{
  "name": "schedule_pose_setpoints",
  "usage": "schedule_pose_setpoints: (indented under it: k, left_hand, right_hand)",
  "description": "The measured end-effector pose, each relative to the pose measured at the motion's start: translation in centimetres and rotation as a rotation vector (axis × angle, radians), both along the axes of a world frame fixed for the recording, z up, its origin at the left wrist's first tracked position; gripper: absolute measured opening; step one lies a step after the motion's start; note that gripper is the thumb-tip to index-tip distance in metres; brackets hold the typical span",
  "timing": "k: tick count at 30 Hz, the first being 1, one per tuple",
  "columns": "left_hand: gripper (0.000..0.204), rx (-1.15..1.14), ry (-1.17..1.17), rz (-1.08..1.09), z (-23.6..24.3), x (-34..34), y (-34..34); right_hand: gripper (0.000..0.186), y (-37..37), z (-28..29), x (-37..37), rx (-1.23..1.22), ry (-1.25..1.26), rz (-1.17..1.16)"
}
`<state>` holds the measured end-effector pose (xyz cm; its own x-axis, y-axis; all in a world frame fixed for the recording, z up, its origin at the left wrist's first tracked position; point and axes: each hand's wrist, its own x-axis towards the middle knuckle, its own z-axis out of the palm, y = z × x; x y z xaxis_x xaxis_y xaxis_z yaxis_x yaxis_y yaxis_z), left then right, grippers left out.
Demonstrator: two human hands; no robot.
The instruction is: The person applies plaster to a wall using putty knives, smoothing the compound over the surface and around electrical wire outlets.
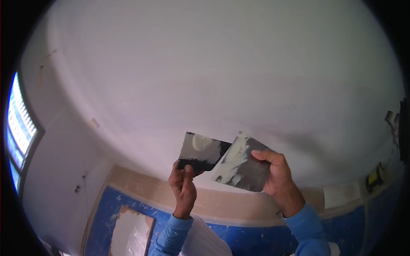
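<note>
Head view: left hand (184,187) in pinch on smeared black plate (203,151), right hand (280,176) likewise on squarish, streaky grey plate (250,170).

A flat, rectangular black-and-grey plate (209,154) with a pale, round dab of paste (201,142) near its top tilts in the left hand (184,186); close on its right, a flat, dark grey rectangular plate (248,168), streaked with pale paste (233,158) along its left side, slants in the right hand (278,174)

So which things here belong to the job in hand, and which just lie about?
In use:
black-and-grey plate, in the left hand
paste-smeared grey plate, in the right hand

Seemingly lying about:
ragged pale sheet
yellow-and-black object, kind unclear
</note>
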<state>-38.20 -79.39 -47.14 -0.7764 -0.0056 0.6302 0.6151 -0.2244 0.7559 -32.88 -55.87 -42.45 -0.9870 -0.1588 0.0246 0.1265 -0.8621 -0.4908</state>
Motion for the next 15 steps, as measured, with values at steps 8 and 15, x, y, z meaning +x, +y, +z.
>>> schedule_pose_setpoints:
  k: [8,15]
  left_hand:
    - [0.063,-0.670,0.506,-0.148,-0.6,-4.0,0.5]
    - [0.045,-0.863,0.317,-0.185,-4.4,-4.4,-3.1]
  right_hand:
    - [0.025,-2.7,-1.0,0.7,0.272,-0.219,-0.382]
    - [0.044,1.1,-2.6,3.8,0.234,0.463,-0.211]
